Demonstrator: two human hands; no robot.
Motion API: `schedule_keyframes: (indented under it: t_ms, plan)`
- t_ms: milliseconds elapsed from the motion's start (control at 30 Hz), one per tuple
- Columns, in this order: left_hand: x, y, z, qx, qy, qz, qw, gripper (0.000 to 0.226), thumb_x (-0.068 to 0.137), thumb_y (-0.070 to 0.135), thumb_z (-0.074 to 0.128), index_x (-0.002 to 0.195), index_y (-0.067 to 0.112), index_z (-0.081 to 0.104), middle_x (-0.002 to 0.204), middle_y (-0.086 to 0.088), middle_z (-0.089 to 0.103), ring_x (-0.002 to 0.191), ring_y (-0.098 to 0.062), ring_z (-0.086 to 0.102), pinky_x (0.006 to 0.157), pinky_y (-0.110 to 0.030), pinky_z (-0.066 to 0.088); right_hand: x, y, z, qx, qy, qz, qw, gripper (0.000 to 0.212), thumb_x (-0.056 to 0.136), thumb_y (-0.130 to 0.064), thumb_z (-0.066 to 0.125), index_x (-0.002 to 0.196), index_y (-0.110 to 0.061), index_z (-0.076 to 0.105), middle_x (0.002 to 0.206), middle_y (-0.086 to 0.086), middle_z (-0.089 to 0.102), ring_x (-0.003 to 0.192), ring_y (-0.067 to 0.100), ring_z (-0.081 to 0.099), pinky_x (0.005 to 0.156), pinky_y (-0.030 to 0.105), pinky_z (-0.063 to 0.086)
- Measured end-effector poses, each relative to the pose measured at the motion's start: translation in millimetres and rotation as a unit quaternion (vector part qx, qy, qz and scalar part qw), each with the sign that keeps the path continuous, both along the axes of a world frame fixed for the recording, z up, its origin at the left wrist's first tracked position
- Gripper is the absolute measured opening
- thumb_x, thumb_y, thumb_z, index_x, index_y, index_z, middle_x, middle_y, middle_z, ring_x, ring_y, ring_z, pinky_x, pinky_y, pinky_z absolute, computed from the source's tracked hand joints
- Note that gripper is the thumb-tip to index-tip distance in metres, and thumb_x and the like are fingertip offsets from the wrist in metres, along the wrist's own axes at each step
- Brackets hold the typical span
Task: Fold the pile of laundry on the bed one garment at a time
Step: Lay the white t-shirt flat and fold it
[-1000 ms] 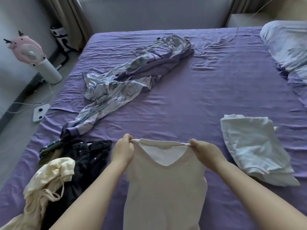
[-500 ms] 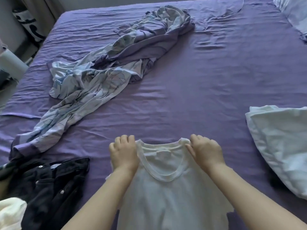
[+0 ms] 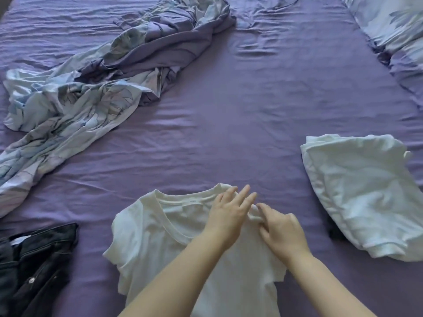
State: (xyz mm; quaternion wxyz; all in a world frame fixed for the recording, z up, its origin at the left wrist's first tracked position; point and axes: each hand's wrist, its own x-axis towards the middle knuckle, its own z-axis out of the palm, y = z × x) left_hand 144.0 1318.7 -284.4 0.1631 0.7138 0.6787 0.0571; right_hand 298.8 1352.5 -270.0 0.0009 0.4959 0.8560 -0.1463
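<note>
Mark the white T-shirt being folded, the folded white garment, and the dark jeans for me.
white T-shirt (image 3: pixel 146 234): head view, chest panel below its collar.
folded white garment (image 3: pixel 364 193): head view, middle of its top layer.
dark jeans (image 3: pixel 39 264): head view, fabric near the waistband button.

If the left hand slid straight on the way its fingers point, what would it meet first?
The left hand lies flat on the T-shirt, fingers pointing up and right. Past the collar edge it would meet only bare purple sheet; the way looks free from there, though depth is hard to judge.
</note>
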Motion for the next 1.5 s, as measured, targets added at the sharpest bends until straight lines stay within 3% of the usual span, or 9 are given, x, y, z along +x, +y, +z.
schedule_keyframes:
  t_ms: [200, 333, 500, 600, 767, 967, 1200, 1367, 1500]
  plan:
    - [4.2, 45.6, 6.4, -0.088, 0.000, -0.017, 0.996, 0.027, 0.094, 0.015, 0.048, 0.118, 0.021, 0.057, 0.111, -0.001, 0.057, 0.098, -0.026, 0.059, 0.063, -0.033, 0.033, 17.8, 17.4, 11.8, -0.127, 0.051, -0.089, 0.987, 0.014, 0.082, -0.033, 0.060, 0.094, -0.028, 0.056, 0.085, -0.009, 0.067, 0.085, 0.023, 0.060, 0.068, 0.030, 0.031]
    - [5.6, 54.1, 8.3, -0.100, -0.056, 0.021, 0.993, 0.026, 0.094, 0.015, 0.042, 0.112, 0.023, 0.060, 0.110, 0.001, 0.058, 0.102, -0.022, 0.056, 0.069, -0.032, 0.039, 37.2, 23.9, 17.3, -0.160, 0.087, -0.081, 0.980, 0.016, 0.079, -0.030, 0.063, 0.071, -0.025, 0.049, 0.066, -0.011, 0.053, 0.078, 0.015, 0.049, 0.077, 0.028, 0.033]
    - [18.7, 67.0, 8.9, -0.116, -0.084, 0.073, 0.987, 0.030, 0.092, 0.012, 0.040, 0.113, 0.023, 0.059, 0.115, 0.001, 0.057, 0.104, -0.025, 0.056, 0.071, -0.031, 0.038, 48.8, 26.2, 10.9, -0.068, 0.013, 0.001, 0.998, 0.022, 0.092, -0.035, 0.051, 0.083, -0.019, 0.038, 0.068, -0.006, 0.049, 0.074, 0.018, 0.052, 0.113, 0.023, 0.011]
    - [26.2, 67.8, 4.4, -0.145, -0.083, 0.113, 0.980, 0.030, 0.086, 0.008, 0.043, 0.111, 0.017, 0.057, 0.114, -0.004, 0.055, 0.098, -0.027, 0.056, 0.077, -0.034, 0.044, 51.1, 22.8, 5.5, -0.063, -0.010, 0.049, 0.997, 0.018, 0.087, -0.032, 0.053, 0.086, -0.016, 0.046, 0.066, 0.002, 0.052, 0.073, 0.026, 0.056, 0.109, 0.025, 0.024]
    - [35.1, 56.8, -4.8, -0.121, -0.104, 0.154, 0.975, 0.034, 0.090, 0.008, 0.047, 0.122, 0.017, 0.051, 0.125, -0.006, 0.045, 0.095, -0.031, 0.058, 0.078, -0.038, 0.046, 52.1, 14.4, -1.0, -0.118, 0.074, -0.055, 0.989, 0.028, 0.084, -0.022, 0.054, 0.112, -0.022, 0.048, 0.092, -0.005, 0.057, 0.089, 0.025, 0.057, 0.063, 0.033, 0.036]
    - [52.4, 21.3, -10.7, 0.030, -0.157, 0.163, 0.974, 0.010, 0.088, 0.009, 0.055, 0.092, 0.004, 0.061, 0.100, -0.013, 0.054, 0.083, -0.031, 0.055, 0.069, -0.044, 0.048, 56.3, -4.3, -4.0, -0.247, 0.244, -0.302, 0.888, 0.068, 0.076, -0.028, 0.075, 0.131, -0.030, 0.037, 0.094, -0.017, 0.057, 0.087, 0.004, 0.055, 0.062, 0.007, 0.037]
    - [53.9, 19.7, -15.7, -0.078, -0.074, 0.023, 0.994, 0.044, 0.093, 0.019, 0.042, 0.134, 0.034, 0.049, 0.132, 0.008, 0.048, 0.124, -0.022, 0.035, 0.095, -0.034, 0.033, 55.5, -40.6, 2.4, -0.170, 0.185, -0.337, 0.907, 0.079, 0.084, -0.017, 0.061, 0.147, -0.034, 0.017, 0.106, 0.004, 0.060, 0.100, 0.028, 0.058, 0.070, 0.033, 0.043]
    - [35.9, 25.0, -4.9, -0.136, -0.369, 0.206, 0.896, 0.034, 0.099, 0.018, 0.043, 0.130, 0.017, 0.057, 0.119, -0.001, 0.064, 0.114, -0.017, 0.055, 0.099, -0.032, 0.042, 16.8, -59.7, 15.3, -0.102, 0.197, -0.231, 0.947, 0.085, 0.080, -0.016, 0.065, 0.148, -0.035, 0.017, 0.126, -0.008, 0.057, 0.110, 0.019, 0.057, 0.079, 0.032, 0.043]
    - [16.6, 20.0, 2.4, -0.178, -0.354, 0.236, 0.887, 0.039, 0.098, 0.039, 0.044, 0.098, 0.007, 0.067, 0.082, 0.000, 0.064, 0.080, -0.015, 0.059, 0.083, -0.038, 0.047, -5.3, -87.5, 16.2, -0.089, 0.212, -0.074, 0.970, 0.087, 0.074, -0.021, 0.072, 0.145, -0.025, 0.022, 0.120, 0.001, 0.060, 0.109, 0.018, 0.051, 0.091, 0.027, 0.038]
